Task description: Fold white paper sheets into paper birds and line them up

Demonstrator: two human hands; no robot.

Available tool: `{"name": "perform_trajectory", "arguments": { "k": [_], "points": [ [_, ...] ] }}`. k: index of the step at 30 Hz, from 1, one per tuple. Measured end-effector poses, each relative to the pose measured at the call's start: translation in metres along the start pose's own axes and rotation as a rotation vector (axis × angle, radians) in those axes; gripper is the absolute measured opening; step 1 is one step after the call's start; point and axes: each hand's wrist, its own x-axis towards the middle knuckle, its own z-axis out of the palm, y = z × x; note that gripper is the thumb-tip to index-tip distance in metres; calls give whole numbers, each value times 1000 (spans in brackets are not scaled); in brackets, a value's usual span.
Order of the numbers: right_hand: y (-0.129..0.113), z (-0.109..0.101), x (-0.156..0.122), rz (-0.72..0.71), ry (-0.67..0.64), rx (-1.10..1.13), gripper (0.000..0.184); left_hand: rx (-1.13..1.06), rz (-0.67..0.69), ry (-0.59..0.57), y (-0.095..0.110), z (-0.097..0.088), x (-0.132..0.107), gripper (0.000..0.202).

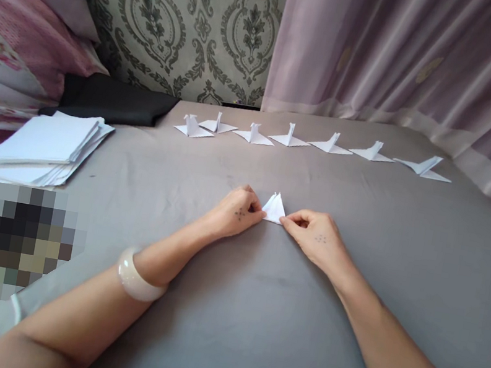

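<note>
A small folded white paper triangle (274, 208) lies on the grey sheet (252, 311) in the middle of the view. My left hand (238, 211) pinches its left edge with the fingers curled. On the other side, my right hand (314, 236) pinches the right corner, fingers also closed. A pale bangle (135, 279) sits on my left forearm.
Several finished folded paper figures (309, 141) stand in a row farther back on the sheet. A stack of white paper sheets (44, 147) lies at the left, a black cloth (113, 100) behind it. Pink pillows are at far left, patterned wall and mauve curtain behind.
</note>
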Motion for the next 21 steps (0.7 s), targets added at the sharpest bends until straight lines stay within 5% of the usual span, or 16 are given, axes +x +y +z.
{"name": "perform_trajectory", "arguments": {
  "k": [11,14,17,21],
  "points": [
    [6,2,3,-5,30,-44,19,76,57,34,-5,7,-2,10],
    [11,8,0,-150,87,-36,13,204,217,99,-2,10,-6,13],
    [10,15,-10,-364,141,-147,14,404,411,21,9,13,-11,24],
    [0,19,-29,-456,141,-522,30,664,359,-132,28,20,-18,23]
  ]
}}
